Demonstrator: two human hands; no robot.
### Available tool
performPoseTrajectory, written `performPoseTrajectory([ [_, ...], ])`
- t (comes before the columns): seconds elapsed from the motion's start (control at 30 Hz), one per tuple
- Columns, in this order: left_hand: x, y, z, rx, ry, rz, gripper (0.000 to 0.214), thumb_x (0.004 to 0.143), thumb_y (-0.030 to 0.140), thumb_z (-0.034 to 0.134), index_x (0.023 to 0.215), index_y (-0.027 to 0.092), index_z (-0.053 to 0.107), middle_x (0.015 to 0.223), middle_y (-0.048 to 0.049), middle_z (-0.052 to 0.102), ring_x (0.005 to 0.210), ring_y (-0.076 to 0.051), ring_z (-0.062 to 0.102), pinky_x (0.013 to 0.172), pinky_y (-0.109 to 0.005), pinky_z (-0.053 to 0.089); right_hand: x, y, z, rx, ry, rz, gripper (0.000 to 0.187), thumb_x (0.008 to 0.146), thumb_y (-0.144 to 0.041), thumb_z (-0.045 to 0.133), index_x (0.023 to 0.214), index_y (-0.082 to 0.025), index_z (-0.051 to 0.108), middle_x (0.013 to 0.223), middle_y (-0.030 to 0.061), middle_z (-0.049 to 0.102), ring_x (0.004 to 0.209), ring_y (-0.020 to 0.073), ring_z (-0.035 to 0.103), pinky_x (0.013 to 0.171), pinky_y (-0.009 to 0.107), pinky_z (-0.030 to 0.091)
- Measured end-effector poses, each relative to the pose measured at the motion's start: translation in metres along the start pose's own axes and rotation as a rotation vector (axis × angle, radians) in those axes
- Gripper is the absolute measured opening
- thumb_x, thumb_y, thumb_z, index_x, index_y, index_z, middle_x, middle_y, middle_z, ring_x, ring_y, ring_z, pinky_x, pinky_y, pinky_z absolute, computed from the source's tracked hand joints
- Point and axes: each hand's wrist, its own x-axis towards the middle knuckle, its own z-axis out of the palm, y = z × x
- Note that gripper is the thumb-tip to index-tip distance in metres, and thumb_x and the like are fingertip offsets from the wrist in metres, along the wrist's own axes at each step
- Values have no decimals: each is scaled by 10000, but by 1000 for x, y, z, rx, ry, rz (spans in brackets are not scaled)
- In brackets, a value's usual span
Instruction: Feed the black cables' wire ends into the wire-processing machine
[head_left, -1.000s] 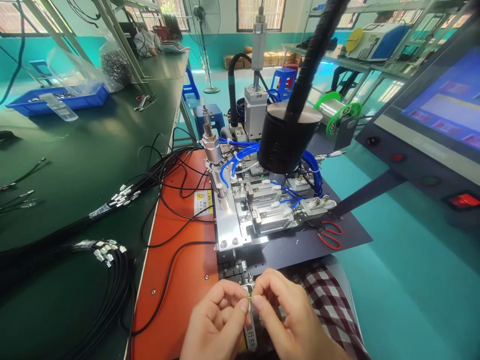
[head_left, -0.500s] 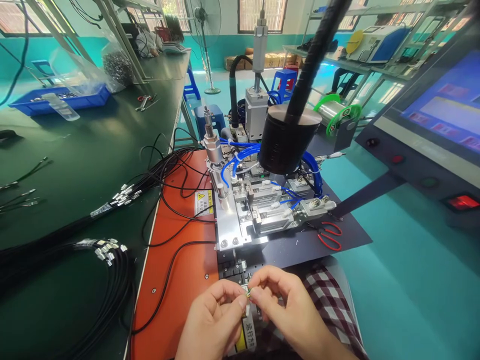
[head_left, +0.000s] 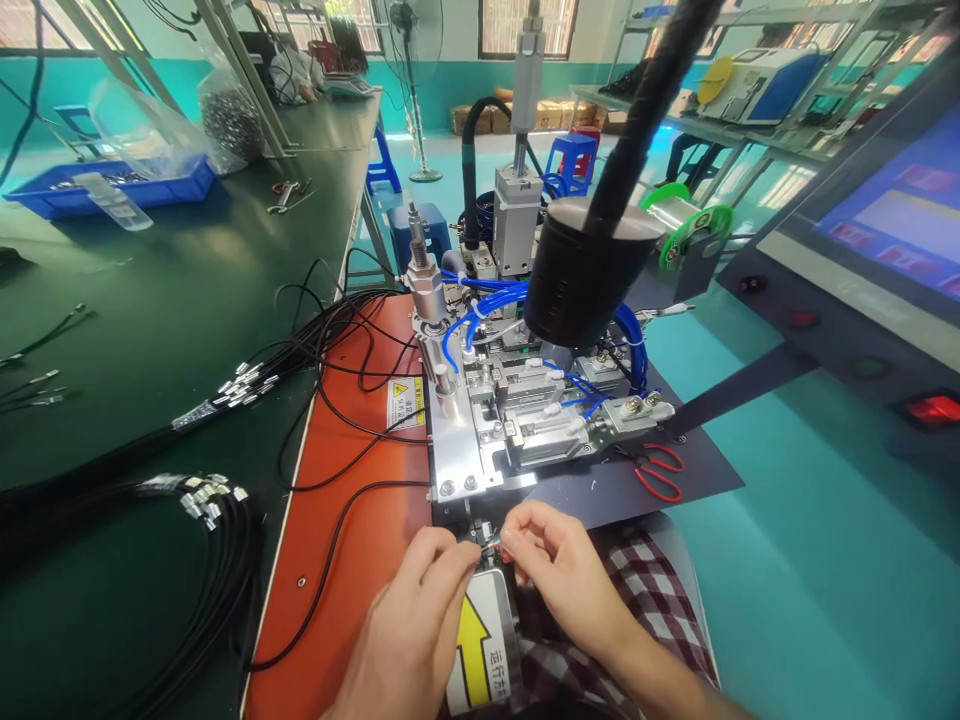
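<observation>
Thin coloured wires [head_left: 492,546] run between my two hands at the front of the metal machine [head_left: 517,420]. My right hand [head_left: 566,575] pinches them between thumb and forefinger. On the other side, my left hand [head_left: 416,610] is closed, thumb and fingertips together by the wires' near end; what lies in that pinch is too small to make out. Both hands are over the small track [head_left: 486,530] at the machine's front edge. A label with a yellow arrow [head_left: 474,640] lies below them, partly covered by my left hand.
Red-handled scissors [head_left: 660,472] lie on the dark plate to the right. Black cable bundles [head_left: 217,560] with metal ends cover part of the green table [head_left: 150,330]. A black lamp-like nozzle [head_left: 581,280] hangs over the machine, and a control screen [head_left: 892,220] stands at right.
Both hands have moved forward, toward the machine's front track, and have drawn slightly apart. More of the yellow arrow label shows beneath them. The camera view has shifted a little.
</observation>
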Motion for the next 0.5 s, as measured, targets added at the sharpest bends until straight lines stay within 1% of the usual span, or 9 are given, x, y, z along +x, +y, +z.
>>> performPoseTrajectory([
  [0.07,1,-10,0,112,-30,61,314,926,149,355,1123,231,584,909,-40,543,618,-106,571,559,-200,468,5,5,-1,-8,-2,15,265,771,-404,615,686,-176,513,613,-41,479,512,98,431,498,229,359],
  [0.13,3,-17,-2,175,-54,99,348,923,140,335,1149,239,579,892,-38,527,613,-113,568,549,-208,470,8,9,-1,-17,-2,25,271,771,-409,609,681,-173,509,606,-42,479,500,94,434,491,227,351],
  [0.27,5,-25,-3,199,-84,171,387,909,101,329,1195,233,554,894,-47,518,683,-136,583,577,-221,483,11,14,-2,-29,-15,35,285,783,-421,602,691,-168,509,609,-35,500,486,90,438,481,225,336],
  [0.33,6,-27,-3,197,-94,185,386,909,94,332,1203,230,542,898,-49,523,693,-142,584,582,-227,485,13,15,-2,-37,-14,40,295,787,-430,598,692,-167,506,606,-36,501,475,84,427,474,223,326],
  [0.5,7,-27,-1,214,-65,209,375,910,103,335,1206,229,529,907,-54,541,688,-155,583,581,-244,494,14,14,-2,-51,-6,47,291,780,-431,594,693,-166,508,604,-36,510,468,81,417,471,223,321],
])
